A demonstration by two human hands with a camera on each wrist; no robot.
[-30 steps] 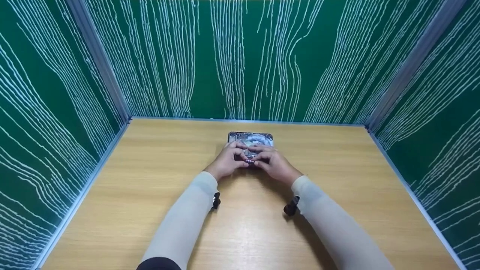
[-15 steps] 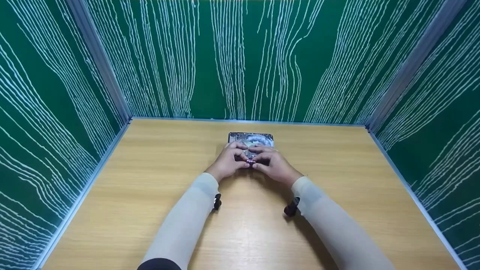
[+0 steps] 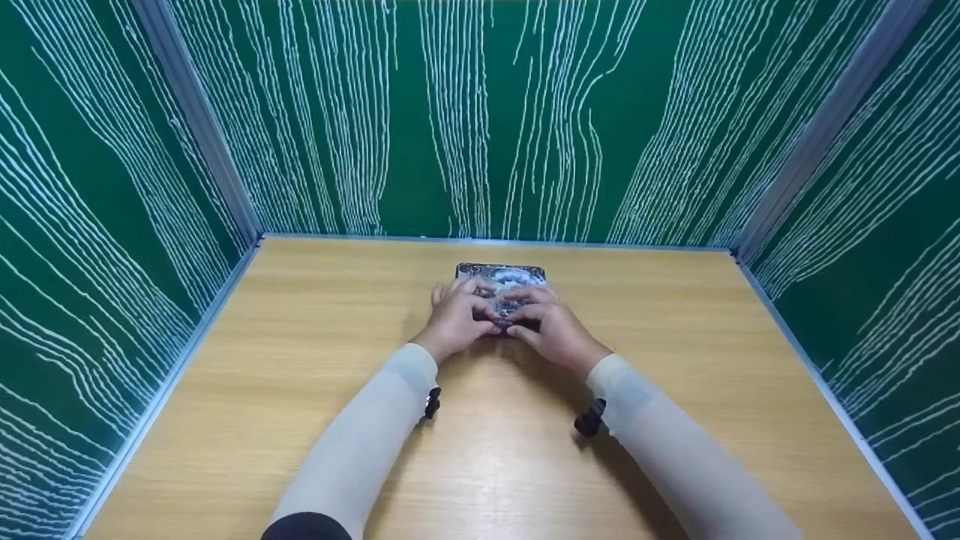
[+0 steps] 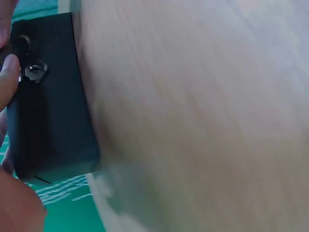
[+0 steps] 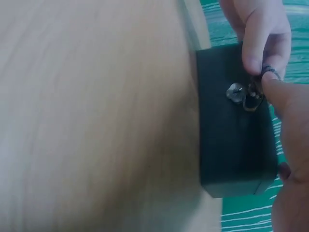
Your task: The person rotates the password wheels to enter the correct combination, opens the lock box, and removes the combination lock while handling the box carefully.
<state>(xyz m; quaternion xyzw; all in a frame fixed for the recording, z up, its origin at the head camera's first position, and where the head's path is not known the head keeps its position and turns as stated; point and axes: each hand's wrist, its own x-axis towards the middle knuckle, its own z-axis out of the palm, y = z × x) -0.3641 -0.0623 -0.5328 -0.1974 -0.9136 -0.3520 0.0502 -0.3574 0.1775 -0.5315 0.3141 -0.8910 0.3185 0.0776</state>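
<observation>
A small dark box with a printed picture on its lid lies at the table's far middle. Both wrist views show its plain dark front with a round silver metal fitting. Beside that fitting, a small dark piece with a thin metal loop is pinched between the thumbs and fingers of my left hand and right hand. The fingertips cover most of this piece, and I cannot tell its kind. My other fingers lie over the lid from both sides, close together near its middle.
The wooden table reaches toward me under both forearms. Green panels with white wavy lines stand behind and at both sides, joined by grey corner posts. A small black device sits at each sleeve cuff.
Some fingers of my left hand have spread out to the left. My right forearm has shifted slightly right. The pale-striped detail between the fingertips no longer shows in the head view.
</observation>
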